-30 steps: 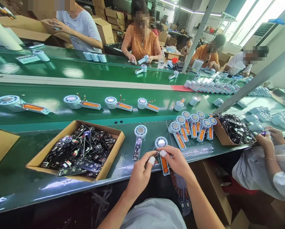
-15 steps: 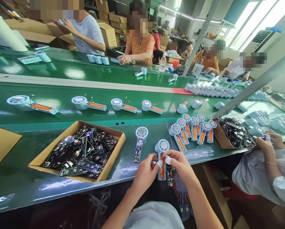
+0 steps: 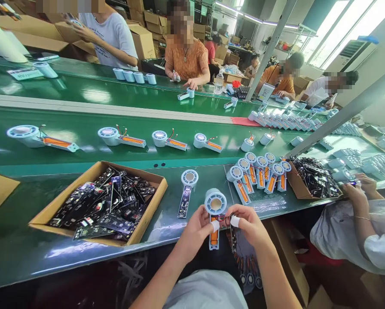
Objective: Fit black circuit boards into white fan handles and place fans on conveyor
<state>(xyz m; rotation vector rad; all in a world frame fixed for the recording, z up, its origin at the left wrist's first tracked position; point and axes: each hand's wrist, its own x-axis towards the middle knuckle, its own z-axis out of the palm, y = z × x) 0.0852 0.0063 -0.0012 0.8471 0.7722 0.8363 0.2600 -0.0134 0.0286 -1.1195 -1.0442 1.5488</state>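
Note:
My left hand (image 3: 195,234) is closed on a light-blue round-headed housing (image 3: 215,201), whose open handle shows an orange cell (image 3: 214,238). White coverings wrap both my thumbs. In my right hand (image 3: 252,227) a narrow black circuit board (image 3: 233,240) hangs beside the handle, turned nearly edge-on. Thin wires (image 3: 224,219) run between my fingertips from the housing toward the board; where they end is hidden. Just left of my hands lies another housing (image 3: 189,177) with a board (image 3: 184,201) over its handle. To the right stand several housings (image 3: 244,165) with orange cells exposed.
A cardboard tray (image 3: 162,199) of loose circuit boards sits at left, and a second box (image 3: 291,184) of boards at right. Spaced housings (image 3: 160,137) lie along the green belt (image 3: 83,116). A co-worker's hands (image 3: 356,191) work at right; a slanted metal post (image 3: 328,116) crosses there.
The housing has come slightly left and closer to me. The board in my right hand has turned from face-on to nearly edge-on. Across the belt, a co-worker's hand now reaches a small unit.

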